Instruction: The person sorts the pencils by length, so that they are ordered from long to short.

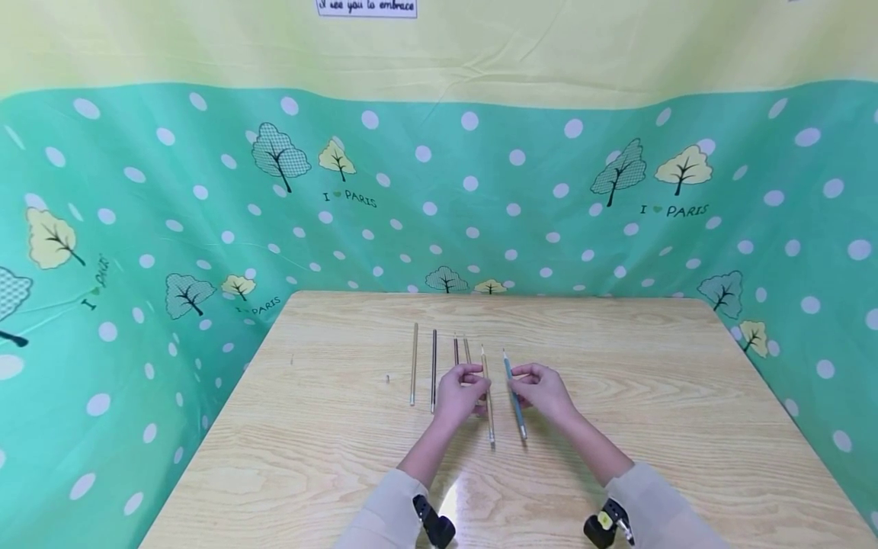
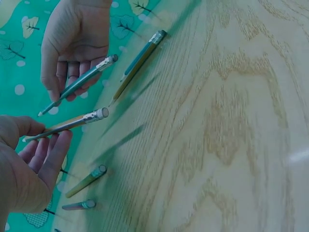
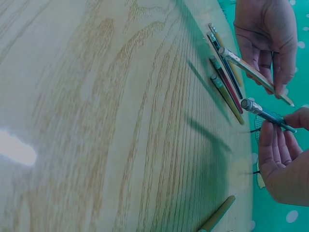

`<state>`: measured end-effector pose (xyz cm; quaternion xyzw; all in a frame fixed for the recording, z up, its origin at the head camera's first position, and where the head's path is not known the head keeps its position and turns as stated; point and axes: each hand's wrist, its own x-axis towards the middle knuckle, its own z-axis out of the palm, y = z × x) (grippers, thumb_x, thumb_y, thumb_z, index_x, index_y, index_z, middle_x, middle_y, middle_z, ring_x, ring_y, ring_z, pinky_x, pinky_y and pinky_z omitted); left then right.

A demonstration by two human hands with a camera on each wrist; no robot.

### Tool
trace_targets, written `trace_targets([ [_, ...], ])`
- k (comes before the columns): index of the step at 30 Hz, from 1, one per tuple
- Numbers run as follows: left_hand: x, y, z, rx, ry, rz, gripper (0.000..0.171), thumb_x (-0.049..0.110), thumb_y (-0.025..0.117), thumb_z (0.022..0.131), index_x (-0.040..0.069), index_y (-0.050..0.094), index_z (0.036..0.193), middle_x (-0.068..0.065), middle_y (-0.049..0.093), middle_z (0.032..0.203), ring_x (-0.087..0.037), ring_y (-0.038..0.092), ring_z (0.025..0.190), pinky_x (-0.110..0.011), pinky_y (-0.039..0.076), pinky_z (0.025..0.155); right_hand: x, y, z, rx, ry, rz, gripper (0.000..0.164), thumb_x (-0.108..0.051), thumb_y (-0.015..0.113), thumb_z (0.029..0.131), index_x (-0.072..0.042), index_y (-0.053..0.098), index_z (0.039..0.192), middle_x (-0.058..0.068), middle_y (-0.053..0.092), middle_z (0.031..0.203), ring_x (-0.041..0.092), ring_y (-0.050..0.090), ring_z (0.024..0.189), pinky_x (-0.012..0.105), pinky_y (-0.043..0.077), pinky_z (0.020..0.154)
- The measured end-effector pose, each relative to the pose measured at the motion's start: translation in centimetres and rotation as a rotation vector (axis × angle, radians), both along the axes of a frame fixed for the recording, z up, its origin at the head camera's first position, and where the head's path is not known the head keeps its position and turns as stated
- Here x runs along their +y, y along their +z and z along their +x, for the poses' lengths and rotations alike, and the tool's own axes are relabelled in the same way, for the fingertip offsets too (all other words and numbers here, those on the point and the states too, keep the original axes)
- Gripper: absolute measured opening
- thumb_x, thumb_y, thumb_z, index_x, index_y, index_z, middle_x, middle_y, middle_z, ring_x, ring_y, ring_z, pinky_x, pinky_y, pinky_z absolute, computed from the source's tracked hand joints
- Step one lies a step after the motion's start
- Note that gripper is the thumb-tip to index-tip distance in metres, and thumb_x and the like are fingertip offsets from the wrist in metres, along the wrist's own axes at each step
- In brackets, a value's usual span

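Note:
My left hand (image 1: 461, 393) pinches a natural-wood pencil (image 1: 489, 419) between thumb and fingers, its white eraser end toward me. A blue-green pencil (image 1: 517, 412) is pinched in the same way by my right hand (image 1: 545, 393). Both pencils are held above the table, side by side and apart, with points facing away. Left of the hands lie several pencils, among them a natural-wood pencil (image 1: 414, 366), a black pencil (image 1: 434, 366) and a dark red pencil (image 3: 225, 77). In the left wrist view, another pencil (image 2: 137, 65) lies on the table beyond the right hand.
The wood-grain table (image 1: 309, 457) runs back to a green dotted cloth (image 1: 514, 206) that hangs behind and at both sides. A tiny object (image 1: 387, 378) lies left of the pencils. Farther left is a small thin mark or bit (image 1: 291, 360), too small to tell.

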<state>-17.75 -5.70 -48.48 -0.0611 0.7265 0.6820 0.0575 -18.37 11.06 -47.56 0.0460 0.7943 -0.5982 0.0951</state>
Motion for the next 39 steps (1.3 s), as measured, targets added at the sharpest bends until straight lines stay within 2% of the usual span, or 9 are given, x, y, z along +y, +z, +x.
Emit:
trace_targets([
  [6,0.3,0.0,-0.4,0.000,0.011,-0.003,0.032,0.011,0.067,0.080,0.007,0.061,0.112,-0.006,0.057,0.095,-0.014,0.062,0.072,-0.036,0.060,0.063,0.1,0.1,-0.1,-0.008,-0.014,-0.009,0.030,-0.006,0.063,0.084,0.003,0.058,0.112,0.019,0.063,0.091,0.018,0.063,0.067,0.028,0.058,0.063],
  [20,0.6,-0.3,-1.5,-0.014,0.025,-0.006,0.032,0.012,0.067,0.081,0.008,0.060,0.113,-0.007,0.058,0.097,-0.015,0.063,0.073,-0.030,0.060,0.060,0.4,0.3,0.1,-0.016,-0.023,-0.023,0.031,-0.009,0.063,0.086,0.001,0.058,0.115,0.019,0.063,0.096,0.025,0.065,0.075,0.030,0.058,0.068],
  [33,1.0,-0.4,-3.0,-0.028,0.045,0.021,0.032,0.010,0.067,0.082,0.008,0.060,0.114,-0.005,0.057,0.094,-0.015,0.061,0.073,-0.032,0.060,0.063,1.0,0.4,0.3,-0.013,-0.033,-0.032,0.031,-0.009,0.063,0.086,0.001,0.057,0.116,0.010,0.062,0.090,0.022,0.064,0.074,0.030,0.058,0.069],
  [39,1.2,-0.3,-3.6,-0.028,0.055,0.024,0.034,0.009,0.066,0.083,0.006,0.058,0.116,-0.006,0.059,0.093,-0.014,0.060,0.072,-0.033,0.060,0.063,1.2,0.4,0.4,0.002,-0.027,-0.021,0.032,-0.008,0.062,0.087,0.002,0.056,0.116,0.017,0.062,0.095,0.020,0.063,0.072,0.030,0.059,0.069],
])
